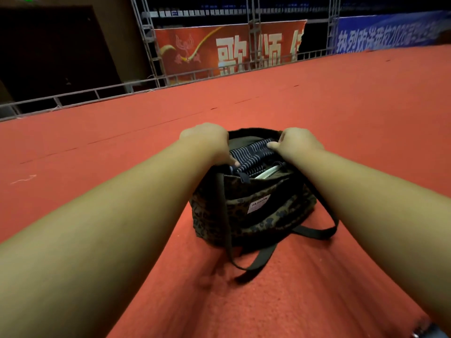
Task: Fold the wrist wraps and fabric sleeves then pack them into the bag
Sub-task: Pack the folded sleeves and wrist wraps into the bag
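Left hand (205, 140) was down at the near-left rim of the bag (275, 215), fingers curled under and out of sight, thumb lying on the striped fabric (251, 154). From my seat I couldn't tell whether it clamped the rim or the cloth. Right hand (299, 142) was across at the far-right rim, fingers hooked over the edge and gripping it as far as I could judge, thumb pointing in at the stripes.

By my reckoning we were late in the job. The striped fabric sat folded inside the open mouth, filling most of it, and nothing loose lay on the red carpet (122, 132) around the bag in my view. What looked left was settling that fabric down and closing up, though anything outside the frame I couldn't vouch for.

Contents, then: stripes on top, and just beside them toward me a pale item (267, 172) tucked against the near wall, too small to name. Deeper layers were hidden. The bag itself stood on the carpet between my forearms, its pink label (260, 204) facing me and its black straps (314, 231) trailing onto the floor.
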Tool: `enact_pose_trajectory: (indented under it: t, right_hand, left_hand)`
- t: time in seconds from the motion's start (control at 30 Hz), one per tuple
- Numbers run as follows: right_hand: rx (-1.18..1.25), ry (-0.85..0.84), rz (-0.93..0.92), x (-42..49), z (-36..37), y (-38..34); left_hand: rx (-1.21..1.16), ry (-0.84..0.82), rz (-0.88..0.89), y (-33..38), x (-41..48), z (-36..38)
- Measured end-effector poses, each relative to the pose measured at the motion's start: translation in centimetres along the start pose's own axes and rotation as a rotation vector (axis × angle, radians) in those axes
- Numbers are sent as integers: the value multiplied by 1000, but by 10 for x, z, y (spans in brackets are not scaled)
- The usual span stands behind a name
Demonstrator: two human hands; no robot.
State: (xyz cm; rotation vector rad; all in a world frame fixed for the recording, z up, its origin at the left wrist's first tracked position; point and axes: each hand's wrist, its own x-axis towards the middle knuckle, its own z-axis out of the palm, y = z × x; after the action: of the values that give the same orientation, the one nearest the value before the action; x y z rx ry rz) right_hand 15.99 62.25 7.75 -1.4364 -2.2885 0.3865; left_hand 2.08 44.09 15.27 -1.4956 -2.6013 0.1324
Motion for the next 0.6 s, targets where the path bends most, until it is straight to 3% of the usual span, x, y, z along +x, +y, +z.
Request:
enact_pose_trajectory:
  t: [0.13, 0.2, 0.3, 0.37, 0.47, 0.6]
  right_hand:
    - [347, 253, 78, -24, -12, 16]
    - [314, 306, 149, -34, -20, 28]
    - [258, 71, 325, -47, -30, 39]
    - [447, -58, 322, -52, -31, 43]
    - [605, -81, 300, -55, -30, 46]
    - [533, -57, 249, -54, -42, 41]
  left_hand:
    - [-89, 156, 2, -5, -29, -4]
    - [-193, 240, -73, -11, -42, -4]
    - [-370, 201, -324, -23, -62, -5]
    - [-462, 100, -398, -32, -73, -4]
    - [-709, 18, -448, -41, -84, 3]
    - [-910, 86, -466, -51, -87, 2]
